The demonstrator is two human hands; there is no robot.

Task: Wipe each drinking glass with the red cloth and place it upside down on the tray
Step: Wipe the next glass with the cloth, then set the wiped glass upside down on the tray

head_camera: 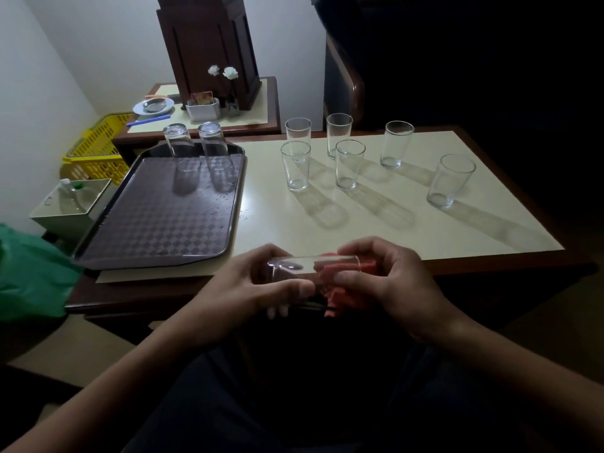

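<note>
Grips a drinking glass (294,268) on its side in the left hand (258,282), fingers curled round the base end; pinches the red cloth (346,291) in the right hand (389,282), fingers bent round it at the glass's open end, part of the cloth showing inside the glass; holds both just off the near edge of the worktop (408,230); further out on the left, the dark tray (157,223) with two glasses (178,143) upside down, side by side at its far end; to the right, six glasses (349,165) upright on the worktop, apart from one another; beyond the tray, a yellow basket (94,148).
</note>
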